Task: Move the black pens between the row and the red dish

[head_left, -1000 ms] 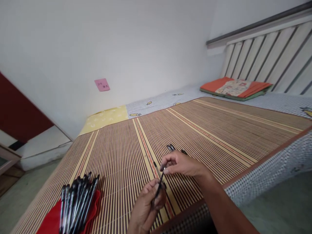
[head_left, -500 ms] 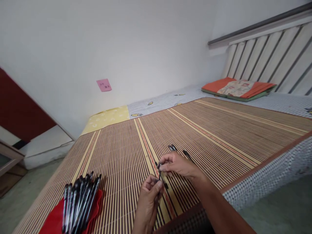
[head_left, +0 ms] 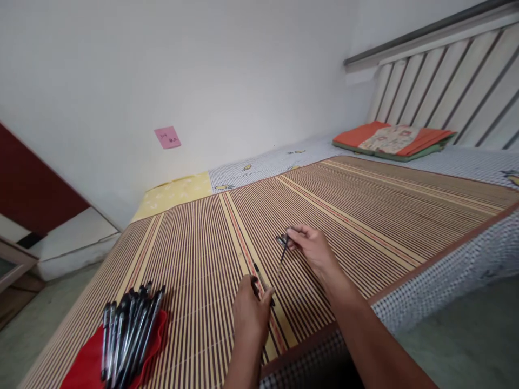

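Observation:
My right hand [head_left: 310, 246] pinches the upper end of a thin dark pen refill [head_left: 284, 253], which slants down toward the mat with its pale end lowest. Close behind those fingers lie black pen parts [head_left: 279, 239], partly covered by the hand. My left hand [head_left: 252, 308] is low over the mat, thumb and fingers apart around a pen piece [head_left: 261, 278] with a black end. Whether the fingers touch it is hard to tell. Many clear pens with black caps [head_left: 132, 329] are heaped on a red cloth or bag [head_left: 83, 359] at the lower left.
A striped bamboo mat [head_left: 194, 259] covers the bed over a checked sheet [head_left: 446, 297]. Folded orange and green cloth [head_left: 391, 140] lies at the far right, below a white radiator [head_left: 441, 81]. A pink note [head_left: 167, 138] is stuck on the wall.
My right hand has moved up and right with the refill, away from my left hand. My left hand has let go of the refill's lower end and spread its fingers near the pen piece.

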The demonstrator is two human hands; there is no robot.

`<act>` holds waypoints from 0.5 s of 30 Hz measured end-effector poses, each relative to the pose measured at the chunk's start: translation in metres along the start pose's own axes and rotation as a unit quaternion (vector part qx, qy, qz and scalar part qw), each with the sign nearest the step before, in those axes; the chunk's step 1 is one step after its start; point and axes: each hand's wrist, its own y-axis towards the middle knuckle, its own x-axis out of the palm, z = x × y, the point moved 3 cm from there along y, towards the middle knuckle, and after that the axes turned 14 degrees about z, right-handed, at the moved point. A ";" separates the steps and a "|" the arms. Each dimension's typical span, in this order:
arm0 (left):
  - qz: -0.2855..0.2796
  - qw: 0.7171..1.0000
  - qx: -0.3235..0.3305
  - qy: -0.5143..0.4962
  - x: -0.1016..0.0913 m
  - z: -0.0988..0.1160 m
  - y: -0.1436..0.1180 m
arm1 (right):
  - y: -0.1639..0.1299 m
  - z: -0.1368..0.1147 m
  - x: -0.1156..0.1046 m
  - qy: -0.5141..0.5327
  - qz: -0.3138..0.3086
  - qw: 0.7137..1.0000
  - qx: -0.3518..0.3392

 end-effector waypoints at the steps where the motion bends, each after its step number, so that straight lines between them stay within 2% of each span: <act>1: -0.009 1.000 0.003 0.018 0.003 0.003 0.000 | 0.001 -0.001 -0.003 0.010 0.016 1.000 -0.006; 5: -0.018 1.000 -0.011 0.005 0.008 0.006 0.002 | 0.003 -0.005 -0.007 0.038 0.061 0.997 -0.023; 9: 0.010 0.993 -0.040 -0.109 0.007 -0.003 0.002 | 0.009 -0.006 -0.013 0.048 0.090 0.994 -0.040; 15: -0.002 0.981 0.030 -0.194 0.001 -0.012 -0.005 | 0.010 -0.014 -0.017 0.078 0.119 0.988 -0.055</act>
